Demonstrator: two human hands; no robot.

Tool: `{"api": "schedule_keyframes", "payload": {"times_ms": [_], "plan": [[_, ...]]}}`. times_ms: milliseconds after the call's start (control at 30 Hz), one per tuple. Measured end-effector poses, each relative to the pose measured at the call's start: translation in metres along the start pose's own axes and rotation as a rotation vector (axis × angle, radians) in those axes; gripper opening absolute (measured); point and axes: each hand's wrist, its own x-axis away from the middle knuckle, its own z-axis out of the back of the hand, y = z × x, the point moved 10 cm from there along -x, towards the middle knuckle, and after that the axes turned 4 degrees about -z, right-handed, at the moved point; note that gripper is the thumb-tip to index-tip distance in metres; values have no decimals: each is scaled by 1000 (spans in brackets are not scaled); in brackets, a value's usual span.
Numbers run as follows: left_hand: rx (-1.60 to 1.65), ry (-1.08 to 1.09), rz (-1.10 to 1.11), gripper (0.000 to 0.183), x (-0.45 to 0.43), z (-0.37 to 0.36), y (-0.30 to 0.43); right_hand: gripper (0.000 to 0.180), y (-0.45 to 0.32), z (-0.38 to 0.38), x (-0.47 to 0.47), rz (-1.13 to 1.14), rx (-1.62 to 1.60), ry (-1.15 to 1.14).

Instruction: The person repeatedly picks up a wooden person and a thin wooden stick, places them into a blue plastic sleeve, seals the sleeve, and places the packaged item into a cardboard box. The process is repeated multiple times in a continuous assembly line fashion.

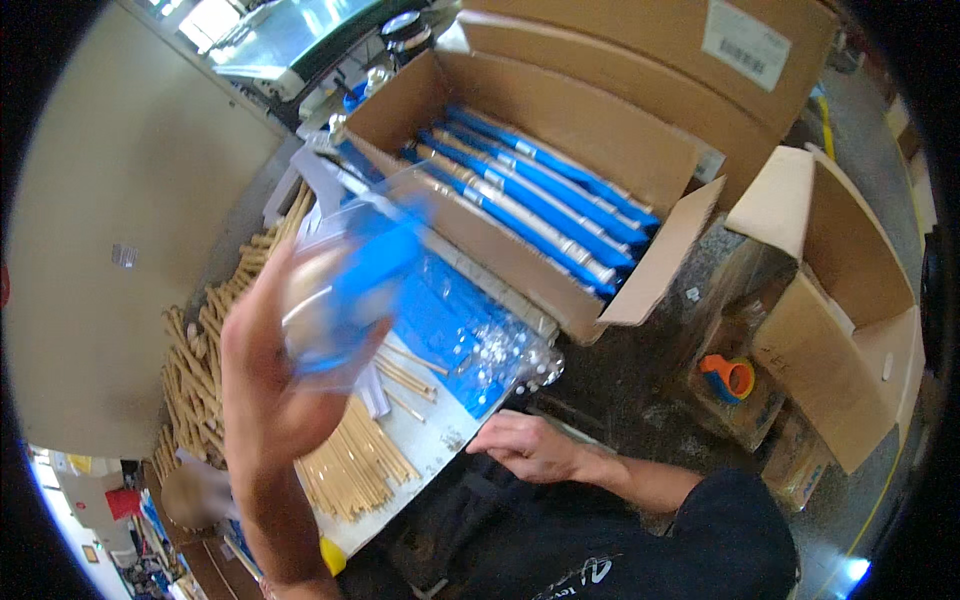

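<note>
My left hand is raised above the left part of the table, shut on a blurred clear plastic bag with blue and pale beige parts. My right hand, fingers curled closed, is at the table's front edge; nothing shows in it. Thin wooden sticks lie on the white tabletop below my left hand. Between the hands and the cardboard box lies blue plastic sheeting, with a clear bag of small white pieces on it. Blue-wrapped bamboo-like pieces fill the box.
Many light wooden or bamboo pieces are piled at the left beside a large pale panel. An open cardboard box stands at the right, near orange, yellow and blue tape rolls. Another person is partly visible at the lower left.
</note>
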Motion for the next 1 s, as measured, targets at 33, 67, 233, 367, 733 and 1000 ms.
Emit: {"api": "schedule_keyframes", "payload": {"times_ms": [33, 67, 233, 367, 733, 1000], "plan": [[-34, -99, -237, 30, -39, -17, 27, 24, -6, 6, 2, 0, -3, 10], [-109, -145, -360, 28, -66, -40, 45, 24, -9, 11, 3, -16, 24, 24], [-324, -507, -621, 23, -107, -171, 78, 21, -24, 55, 18, -60, 79, 172], [-401, -928, -454, 25, -77, -229, 35, 20, -18, 87, 35, -140, 130, 245], [-309, -1414, -112, 27, -78, -246, -19, 21, 1, 120, 45, -267, 151, 315], [-155, -1363, -241, 28, -87, -245, -18, 19, 3, 130, 44, -261, 241, 379]]}}
